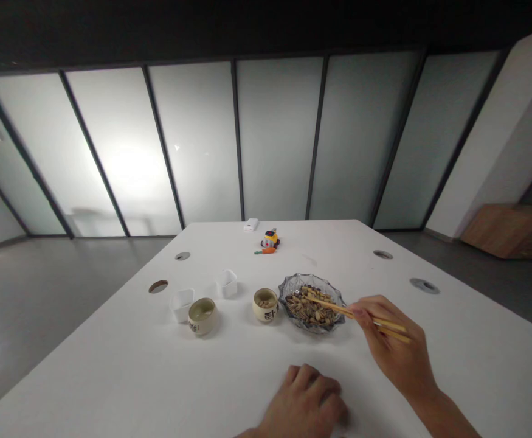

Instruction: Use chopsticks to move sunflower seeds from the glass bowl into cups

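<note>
Filling most of the lower view, a white desk (124,365) is seen, with round cable holes set along its left and right edges. Behind its far edge, a wall of frosted glass panels (275,140) in dark frames is shown.

Near the front edge, the left hand (304,401) is laid palm down on the desk surface, fingers loosely curled and nothing held. The right hand (393,347) is raised toward the right side of the desk, closed around a pair of wooden chopsticks (352,313). The chopstick tips are reached into a glass dish (312,302), which is placed about mid-desk and is filled with striped seeds (309,309). Whether a seed is pinched between the tips cannot be told.

Just beside the dish, on its left, a cream cup (266,305) with dark characters is set, and a few seeds are seen inside it. Farther left, a second cream cup (202,316) of the same kind is stood, its contents not clearly made out. Touching or nearly touching that cup, a small white square container (182,303) is placed, and another white square container (227,283) is set a little farther back, between the two cups.

Close to the far edge, a small yellow toy (270,238) is stood, with a little orange carrot-shaped piece (266,250) laid just in front of it and a small white box (250,225) lying behind it.
</note>
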`<state>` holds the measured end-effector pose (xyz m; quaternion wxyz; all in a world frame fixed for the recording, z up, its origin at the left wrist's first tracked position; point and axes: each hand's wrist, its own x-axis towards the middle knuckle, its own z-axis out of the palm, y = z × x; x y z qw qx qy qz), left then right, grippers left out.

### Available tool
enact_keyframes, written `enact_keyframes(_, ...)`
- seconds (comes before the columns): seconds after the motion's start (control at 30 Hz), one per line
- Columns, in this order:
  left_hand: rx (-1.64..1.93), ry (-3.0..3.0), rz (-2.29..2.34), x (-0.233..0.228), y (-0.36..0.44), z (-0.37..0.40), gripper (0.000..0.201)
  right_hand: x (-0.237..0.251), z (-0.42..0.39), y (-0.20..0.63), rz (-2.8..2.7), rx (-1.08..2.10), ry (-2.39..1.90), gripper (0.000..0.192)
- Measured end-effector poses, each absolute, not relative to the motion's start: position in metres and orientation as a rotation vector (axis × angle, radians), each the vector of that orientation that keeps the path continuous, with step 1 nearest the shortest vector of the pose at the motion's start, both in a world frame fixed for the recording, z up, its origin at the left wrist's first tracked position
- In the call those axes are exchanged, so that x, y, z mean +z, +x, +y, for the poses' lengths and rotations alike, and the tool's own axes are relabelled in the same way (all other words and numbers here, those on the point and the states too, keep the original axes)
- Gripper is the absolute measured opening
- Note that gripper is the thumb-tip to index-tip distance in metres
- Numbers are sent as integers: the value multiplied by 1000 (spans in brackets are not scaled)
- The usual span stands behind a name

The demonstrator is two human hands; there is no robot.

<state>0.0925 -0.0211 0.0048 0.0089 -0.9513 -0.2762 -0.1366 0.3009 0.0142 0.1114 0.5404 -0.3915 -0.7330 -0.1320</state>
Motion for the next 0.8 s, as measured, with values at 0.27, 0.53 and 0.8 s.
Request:
enact_keyframes(0.27, -390, -3018, -891, 6, 91, -21, 41, 111, 14, 296, -1811, -218, -843, 18)
enact_keyframes(0.53, -401, -3028, -895, 5, 90, -23, 40, 106, 16, 297, -1838, -148, -849, 16)
enact_keyframes(0.8, -431, -3024, -902, 2, 89, -22, 40, 106, 18, 297, -1849, -181, -850, 15)
